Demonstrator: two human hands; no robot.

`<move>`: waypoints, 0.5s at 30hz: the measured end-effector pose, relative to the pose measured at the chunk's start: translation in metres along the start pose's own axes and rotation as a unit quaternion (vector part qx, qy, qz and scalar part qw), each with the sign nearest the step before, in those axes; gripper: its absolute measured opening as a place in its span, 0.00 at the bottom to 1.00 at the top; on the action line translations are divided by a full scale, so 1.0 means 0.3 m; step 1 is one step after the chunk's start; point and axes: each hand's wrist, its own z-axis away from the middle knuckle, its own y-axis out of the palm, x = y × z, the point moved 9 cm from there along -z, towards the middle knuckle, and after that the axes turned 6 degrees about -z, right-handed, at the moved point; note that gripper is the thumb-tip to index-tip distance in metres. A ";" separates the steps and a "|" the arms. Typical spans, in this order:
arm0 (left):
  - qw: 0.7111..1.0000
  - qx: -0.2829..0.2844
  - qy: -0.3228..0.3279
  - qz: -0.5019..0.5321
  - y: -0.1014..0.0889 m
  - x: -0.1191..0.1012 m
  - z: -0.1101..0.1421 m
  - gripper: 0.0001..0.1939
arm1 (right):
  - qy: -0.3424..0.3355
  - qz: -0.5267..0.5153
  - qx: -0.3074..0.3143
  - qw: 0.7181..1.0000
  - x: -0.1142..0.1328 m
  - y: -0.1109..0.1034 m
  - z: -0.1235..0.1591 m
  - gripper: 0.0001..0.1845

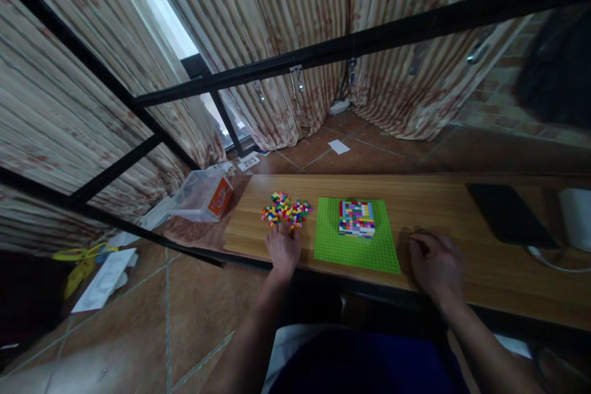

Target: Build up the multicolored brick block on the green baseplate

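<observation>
A loose heap of small multicoloured toy bricks [287,212] lies on the left part of the wooden table. At its near edge is my left hand [284,248], with its fingers stretched toward the bricks and a little apart. A block-shaped build of coloured bricks [356,219] stands on a green studded baseplate [357,255] in the middle. My right hand [436,261] rests on the table just right of the baseplate. Its fingers are curled in toward the thumb, and anything between them is hidden.
Wood grain shows on the long, narrow table [425,191]. A dark flat device [511,214] and a white box with a cable [577,217] are at the right. Beyond the left end sits a clear plastic bin [196,197]. A black metal rail [323,55] crosses before the curtains.
</observation>
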 end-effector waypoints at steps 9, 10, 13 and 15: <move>1.000 0.024 0.007 -0.008 0.012 -0.021 -0.018 0.08 | 0.003 -0.010 0.001 1.000 -0.007 0.004 0.002 0.16; 1.000 0.025 0.009 -0.004 0.013 -0.019 -0.019 0.09 | 0.002 -0.010 0.003 1.000 -0.006 0.005 0.002 0.16; 0.999 0.026 0.013 0.025 0.016 -0.010 -0.013 0.09 | 0.006 -0.006 0.004 1.000 -0.007 0.005 0.003 0.16; 0.998 0.019 0.009 0.054 0.013 -0.001 -0.002 0.10 | 0.009 -0.004 0.000 1.000 -0.005 0.001 0.002 0.16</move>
